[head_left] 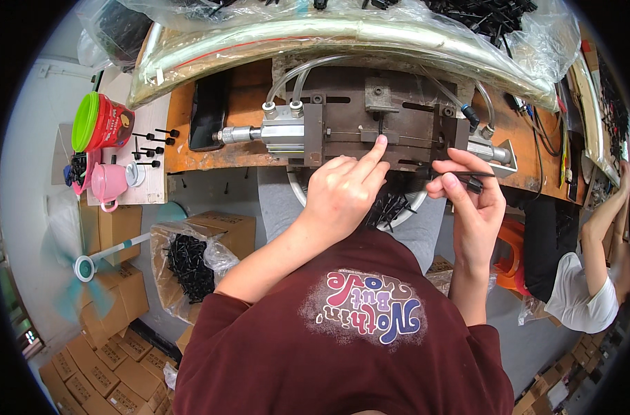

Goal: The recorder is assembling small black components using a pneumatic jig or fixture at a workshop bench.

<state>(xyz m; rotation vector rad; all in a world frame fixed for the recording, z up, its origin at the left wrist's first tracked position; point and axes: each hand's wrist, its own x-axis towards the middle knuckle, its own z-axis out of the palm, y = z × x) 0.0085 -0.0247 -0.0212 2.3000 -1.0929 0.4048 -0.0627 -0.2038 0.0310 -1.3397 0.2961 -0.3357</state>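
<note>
In front of me a dark metal fixture is bolted to the bench, with a pneumatic cylinder on its left. A small black plastic piece sits upright in the fixture's middle. My left hand reaches over the near edge, its index fingertip on or just beside that piece; the other fingers bend loosely and nothing shows in them. Off the fixture's right end, my right hand pinches a black plastic part with a long thin stem pointing left. Its fingers hide some of that part.
A bowl of black parts rests at my lap, under my hands. Several loose black parts lie left, near a red tub and pink jug. Black parts fill a lined box. A fan stands left; another person sits right.
</note>
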